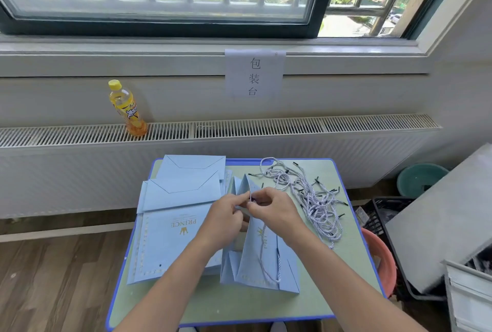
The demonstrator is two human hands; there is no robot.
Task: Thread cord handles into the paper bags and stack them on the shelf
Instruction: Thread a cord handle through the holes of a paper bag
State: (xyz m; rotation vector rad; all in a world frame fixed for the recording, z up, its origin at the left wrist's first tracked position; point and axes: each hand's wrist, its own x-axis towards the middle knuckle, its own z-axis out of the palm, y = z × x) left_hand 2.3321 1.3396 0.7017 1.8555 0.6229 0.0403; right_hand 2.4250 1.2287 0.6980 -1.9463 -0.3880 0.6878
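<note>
A blue-edged table (343, 273) is being used to carry a stack of flat pale-blue paper bags (170, 241) (left side), with an opened paper bag (255, 259) just beside it. A heap of cord handles (311, 198) is lying to the right. The bag's top edge is being pinched by the left hand (226, 218), and a cord end by the right hand (274, 207).
</note>
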